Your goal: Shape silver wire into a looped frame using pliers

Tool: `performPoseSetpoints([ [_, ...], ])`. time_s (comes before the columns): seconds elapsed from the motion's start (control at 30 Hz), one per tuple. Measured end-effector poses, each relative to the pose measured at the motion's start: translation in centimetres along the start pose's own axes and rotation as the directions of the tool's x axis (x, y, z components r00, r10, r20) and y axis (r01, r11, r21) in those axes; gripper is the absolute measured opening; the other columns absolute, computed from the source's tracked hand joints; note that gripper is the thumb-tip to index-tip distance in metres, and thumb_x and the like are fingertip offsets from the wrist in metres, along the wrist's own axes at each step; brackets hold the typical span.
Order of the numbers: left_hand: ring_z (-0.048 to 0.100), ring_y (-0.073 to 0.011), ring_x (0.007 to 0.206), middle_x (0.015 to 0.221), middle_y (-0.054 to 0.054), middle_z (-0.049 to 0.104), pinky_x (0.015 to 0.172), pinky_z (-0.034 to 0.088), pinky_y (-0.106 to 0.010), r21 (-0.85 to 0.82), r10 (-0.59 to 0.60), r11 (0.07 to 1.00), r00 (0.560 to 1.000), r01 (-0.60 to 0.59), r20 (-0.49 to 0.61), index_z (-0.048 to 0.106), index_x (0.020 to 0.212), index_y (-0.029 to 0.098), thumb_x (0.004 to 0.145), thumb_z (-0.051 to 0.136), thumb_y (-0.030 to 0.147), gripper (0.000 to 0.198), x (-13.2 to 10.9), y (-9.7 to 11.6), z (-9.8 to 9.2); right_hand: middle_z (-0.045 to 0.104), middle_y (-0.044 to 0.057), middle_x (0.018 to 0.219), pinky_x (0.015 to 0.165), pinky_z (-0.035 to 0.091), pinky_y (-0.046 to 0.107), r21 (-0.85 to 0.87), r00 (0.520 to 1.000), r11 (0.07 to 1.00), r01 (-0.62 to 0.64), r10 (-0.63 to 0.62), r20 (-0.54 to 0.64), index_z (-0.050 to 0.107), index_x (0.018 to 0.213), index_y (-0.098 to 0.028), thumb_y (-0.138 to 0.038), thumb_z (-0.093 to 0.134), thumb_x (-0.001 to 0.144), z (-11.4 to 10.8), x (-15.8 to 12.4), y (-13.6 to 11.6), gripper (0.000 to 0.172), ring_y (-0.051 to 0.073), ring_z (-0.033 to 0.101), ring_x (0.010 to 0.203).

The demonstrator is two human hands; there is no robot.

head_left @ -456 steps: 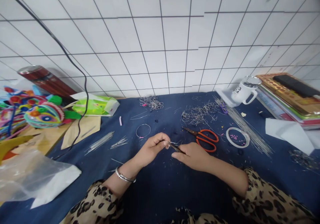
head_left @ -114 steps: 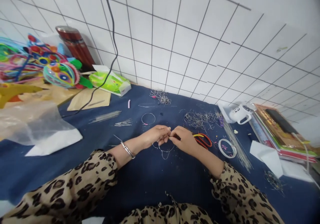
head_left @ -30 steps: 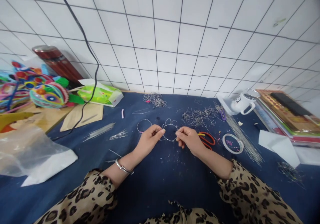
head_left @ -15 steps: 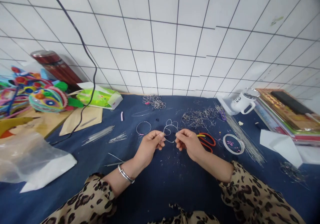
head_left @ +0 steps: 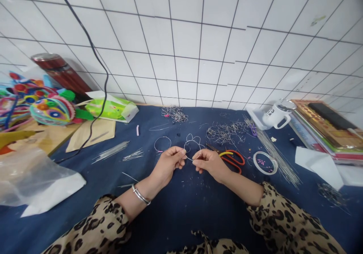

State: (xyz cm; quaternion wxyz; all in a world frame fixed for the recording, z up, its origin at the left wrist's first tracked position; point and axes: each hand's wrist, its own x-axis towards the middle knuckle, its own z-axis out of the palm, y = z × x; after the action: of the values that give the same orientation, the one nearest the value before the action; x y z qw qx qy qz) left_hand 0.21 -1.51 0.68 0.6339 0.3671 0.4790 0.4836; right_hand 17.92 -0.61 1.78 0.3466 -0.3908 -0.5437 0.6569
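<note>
Between my hands is a thin silvery wire ring [head_left: 193,140] with several small petal-like loops along its far side. My left hand [head_left: 170,163] pinches the ring's left edge between thumb and fingertips. At the lower right, the thumb and fingers of my right hand [head_left: 212,164] are closed on the same ring. Beside my left hand lies a second wire ring [head_left: 154,144] with a bit of pink at its near edge. Scissors [head_left: 240,156] with orange-red handles rest just right of my right hand, partly hidden by it.
Tangled wire [head_left: 227,133] lies behind the scissors. A white ring-shaped dish [head_left: 276,167] holds pink beads, beside long straight wires [head_left: 283,165]. A white mug [head_left: 279,114] and stacked books stand right; wire bundles [head_left: 112,151], a plastic bag [head_left: 22,174] and a tissue pack [head_left: 110,108] lie left.
My right hand has shifted slightly left along the ring, its fingers now at the lower right. More of the scissors' blades shows. My left hand keeps its pinch.
</note>
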Motion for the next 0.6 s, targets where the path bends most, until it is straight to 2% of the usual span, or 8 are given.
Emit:
performPoseSetpoints([
  [0.23, 0.05, -0.0063, 0.047, 0.055, 0.002, 0.056, 0.046, 0.039, -0.017, -0.021, -0.031, 0.999, 0.999, 0.032, 0.026, 0.058, 0.073, 0.015, 0.074, 0.062, 0.034, 0.02, -0.2, 0.1, 0.1, 0.057, -0.003, 0.059, 0.047, 0.043, 0.022, 0.031, 0.998, 0.999, 0.02, -0.018, -0.065, 0.057, 0.08, -0.017, -0.032, 0.063, 0.071, 0.0, 0.0, 0.3, 0.019, 0.009, 0.054, 0.051],
  [0.37, 0.055, -0.007, 0.054, 0.068, -0.001, 0.062, 0.05, 0.043, -0.018, -0.072, -0.052, 0.996, 0.999, 0.053, 0.017, 0.057, 0.078, 0.015, 0.074, 0.063, 0.033, 0.019, -0.5, 0.1, 0.5, 0.058, -0.003, 0.057, 0.048, 0.042, 0.022, 0.081, 0.993, 0.997, 0.01, 0.0, -0.119, 0.057, 0.078, -0.017, -0.032, 0.065, 0.07, 0.1, 0.1, 0.5, 0.02, 0.009, 0.053, 0.049],
  [0.6, 0.061, -0.0117, 0.073, 0.086, -0.004, 0.063, 0.061, 0.049, -0.022, -0.243, -0.071, 0.968, 0.997, 0.068, -0.003, 0.058, 0.081, 0.015, 0.075, 0.063, 0.034, 0.021, -1.1, 0.0, 1.3, 0.059, -0.001, 0.06, 0.049, 0.042, 0.022, 0.265, 0.989, 0.963, -0.049, 0.085, -0.125, 0.056, 0.076, -0.017, -0.031, 0.067, 0.069, 0.4, -0.2, 0.7, 0.019, 0.009, 0.053, 0.052],
])
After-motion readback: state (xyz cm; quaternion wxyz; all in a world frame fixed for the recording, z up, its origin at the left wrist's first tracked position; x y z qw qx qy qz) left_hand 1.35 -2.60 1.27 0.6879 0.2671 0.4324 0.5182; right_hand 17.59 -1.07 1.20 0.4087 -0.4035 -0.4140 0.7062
